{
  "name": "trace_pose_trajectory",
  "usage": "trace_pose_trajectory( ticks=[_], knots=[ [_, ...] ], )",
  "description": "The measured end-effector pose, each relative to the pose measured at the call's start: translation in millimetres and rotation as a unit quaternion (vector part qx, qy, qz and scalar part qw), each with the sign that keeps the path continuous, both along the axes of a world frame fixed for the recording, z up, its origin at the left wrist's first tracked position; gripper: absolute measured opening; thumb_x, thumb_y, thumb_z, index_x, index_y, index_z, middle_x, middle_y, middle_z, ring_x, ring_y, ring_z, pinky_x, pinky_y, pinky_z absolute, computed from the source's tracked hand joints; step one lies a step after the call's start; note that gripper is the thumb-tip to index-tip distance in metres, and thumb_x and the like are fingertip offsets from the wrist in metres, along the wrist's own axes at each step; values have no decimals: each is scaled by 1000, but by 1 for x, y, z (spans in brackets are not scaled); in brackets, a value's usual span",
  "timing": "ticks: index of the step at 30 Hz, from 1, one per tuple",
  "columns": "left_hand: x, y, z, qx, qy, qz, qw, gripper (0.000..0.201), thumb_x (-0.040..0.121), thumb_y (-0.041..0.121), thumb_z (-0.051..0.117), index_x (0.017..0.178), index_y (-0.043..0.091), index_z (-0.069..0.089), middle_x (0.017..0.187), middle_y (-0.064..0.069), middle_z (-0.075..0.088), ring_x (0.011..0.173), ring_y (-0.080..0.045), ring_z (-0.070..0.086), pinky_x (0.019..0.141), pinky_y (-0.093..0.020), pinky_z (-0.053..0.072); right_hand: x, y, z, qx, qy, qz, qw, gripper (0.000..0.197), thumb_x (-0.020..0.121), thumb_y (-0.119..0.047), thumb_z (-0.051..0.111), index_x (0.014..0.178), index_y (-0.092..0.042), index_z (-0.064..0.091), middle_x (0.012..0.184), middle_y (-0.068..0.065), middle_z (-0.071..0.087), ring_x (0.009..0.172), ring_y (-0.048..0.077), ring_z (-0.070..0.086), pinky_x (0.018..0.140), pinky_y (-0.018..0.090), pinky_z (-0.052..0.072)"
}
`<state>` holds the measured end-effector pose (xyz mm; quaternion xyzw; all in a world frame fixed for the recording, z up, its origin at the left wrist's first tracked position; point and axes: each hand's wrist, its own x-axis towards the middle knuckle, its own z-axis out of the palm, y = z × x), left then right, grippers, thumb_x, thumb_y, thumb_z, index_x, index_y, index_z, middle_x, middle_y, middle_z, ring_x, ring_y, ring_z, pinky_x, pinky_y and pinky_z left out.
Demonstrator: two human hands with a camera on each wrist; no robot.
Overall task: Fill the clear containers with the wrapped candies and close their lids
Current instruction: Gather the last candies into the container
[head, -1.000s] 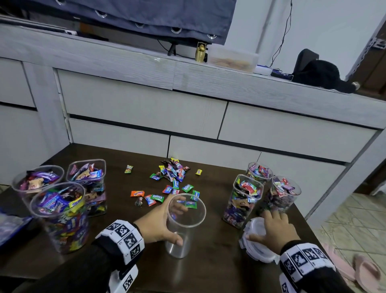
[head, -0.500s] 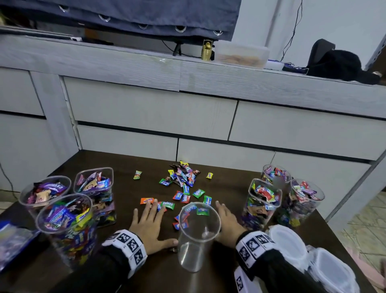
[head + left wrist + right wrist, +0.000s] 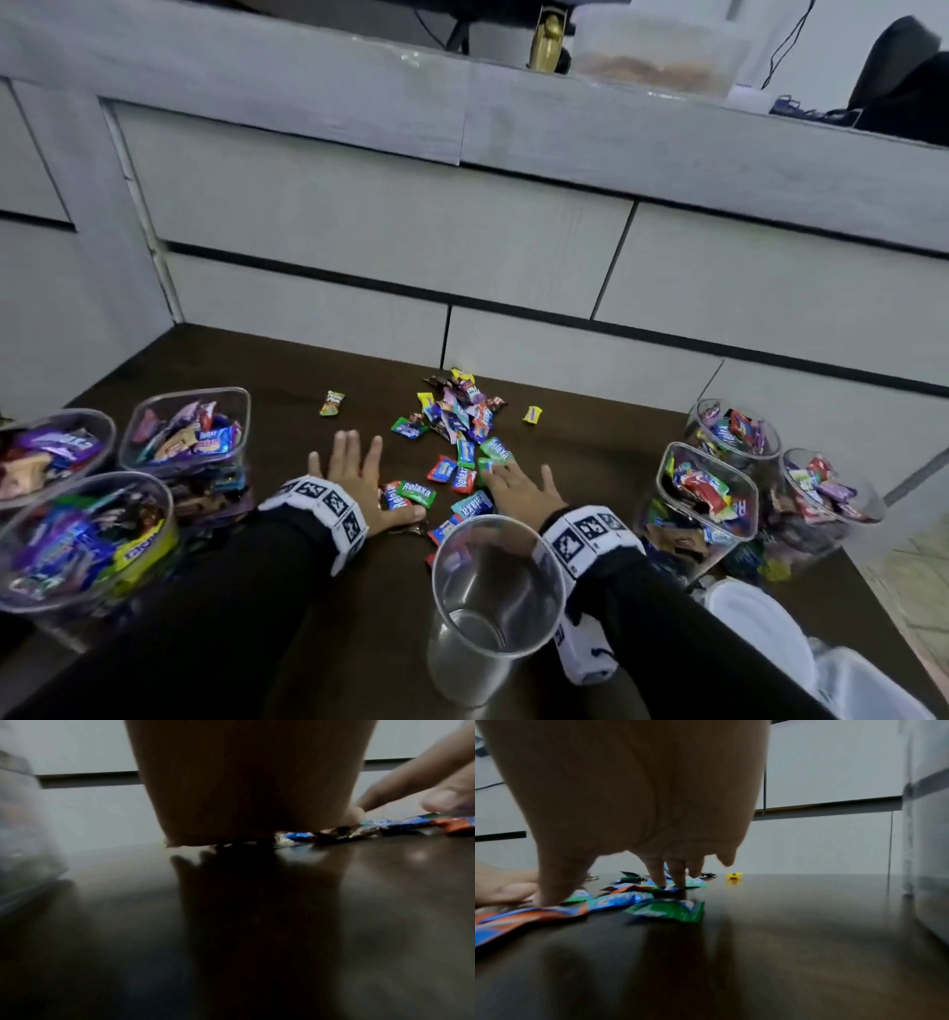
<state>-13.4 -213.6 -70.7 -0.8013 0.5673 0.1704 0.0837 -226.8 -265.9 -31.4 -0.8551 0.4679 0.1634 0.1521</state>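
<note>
Both hands (image 3: 354, 470) reached farther among "Relaxa" candies (image 3: 417, 494).

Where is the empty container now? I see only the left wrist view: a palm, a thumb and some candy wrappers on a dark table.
Observer: The empty container stands upright near the front edge of the table, between the two forearms.
Operator: What is the right hand doing?
Observer: The right hand is flat and open, and its fingertips touch the loose candies.
Operator: And where are the lids?
Observer: The white lids lie at the near right corner of the table, on no container.
</note>
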Motion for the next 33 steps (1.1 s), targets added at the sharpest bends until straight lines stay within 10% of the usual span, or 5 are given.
trace_pose_trajectory(
  ticks=[4,8,14,22,33],
  knots=[
    [-7,-22,0,-30,22,-116,993,122,68,93,32,152,20,-19,158,-2,-29,144,-20,-30,115,-56,-14,11,-28,13,-51,-140,-36,988,52,86,-51,59,120,-13,49,125,10,48,119,23,43,109,42,32],
    [9,-50,14,-95,49,-19,994,124,57,94,11,152,20,-19,157,-7,-29,144,-25,-29,115,-55,-13,20,-66,16,-77,-170,-161,969,75,85,-53,61,139,-9,32,143,16,33,134,33,32,110,42,31],
    [42,-86,14,-61,52,155,985,116,73,89,27,155,14,-5,160,-20,-15,147,-38,-15,117,-56,-2,43,-118,-4,-29,-96,-242,965,100,80,-72,48,152,-18,3,159,15,3,145,39,8,117,52,15],
    [24,-121,5,-85,94,17,992,107,83,78,40,154,14,-9,162,-8,-15,150,-25,-10,119,-50,0,92,-149,-21,-80,-77,-86,990,92,78,-78,41,150,-33,6,159,4,4,144,38,8,113,61,15],
    [4,-103,23,-46,118,-177,976,112,82,67,57,154,11,-9,162,-7,-15,150,-23,-7,120,-48,3,69,-119,-6,-21,-113,83,990,54,99,-28,45,148,-19,27,159,10,12,144,31,18,117,41,21]
  ],
)
